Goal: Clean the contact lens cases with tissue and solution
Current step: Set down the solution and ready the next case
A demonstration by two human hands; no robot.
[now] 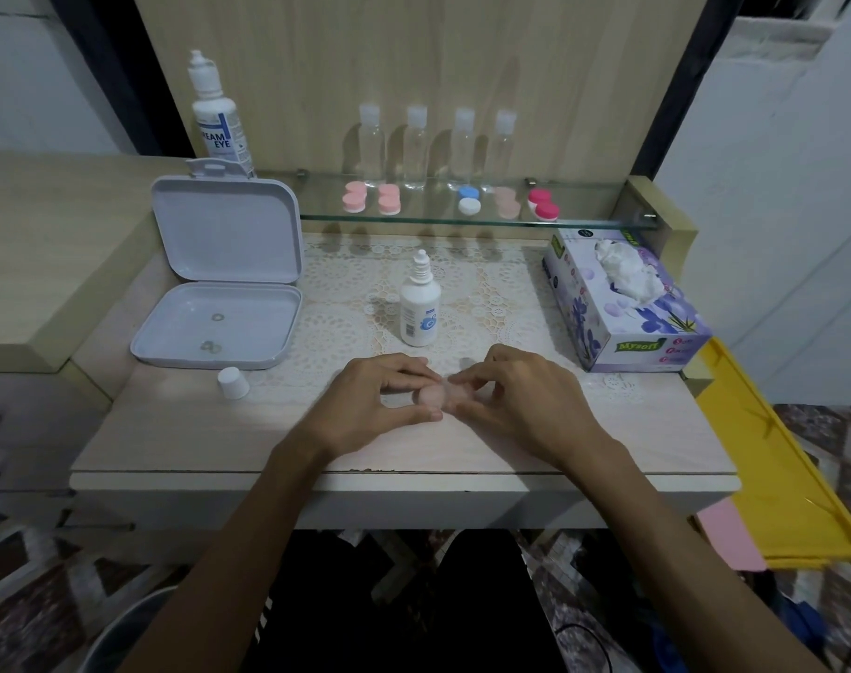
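I hold a small pale-pink plastic contact lens case (433, 396) low over the front of the pale wood-grain bench (180, 429), between both hands. My left hand (382, 398) has its thumb and curled fingers (409, 375) pinched around the left end of the case. My right hand (515, 395) pinches the right end; blur hides whether it grips a cap or the body.

Handling assessment: the case appears light, rigid and smooth, and I judge it will turn slippery once wetted. Grip it by the outer rim of each cup, not the thin bridge between them.

The small white solution bottle (417, 306) stands uncapped just behind my hands; its white cap (233, 382) lies well to the left. The purple floral tissue box (622, 303) sits to the right.
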